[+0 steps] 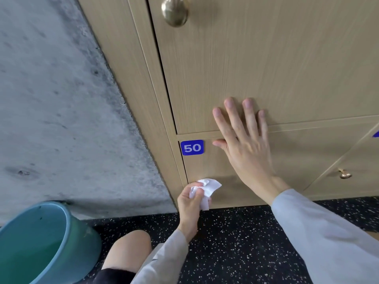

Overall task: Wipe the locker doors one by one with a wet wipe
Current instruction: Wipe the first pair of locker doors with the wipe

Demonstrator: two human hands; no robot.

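The lowest locker door is light wood and carries a blue label reading 50 at its top left corner. My left hand grips a crumpled white wet wipe against the lower left part of that door. My right hand lies flat with straight, spread fingers across the seam between this door and the locker door above. The upper door has a round brass knob near its left edge.
A blue-green bucket holding water stands on the floor at the lower left, beside my bare knee. A grey concrete wall borders the lockers on the left. The floor is black with white speckles. A neighbouring door's brass knob shows at the right.
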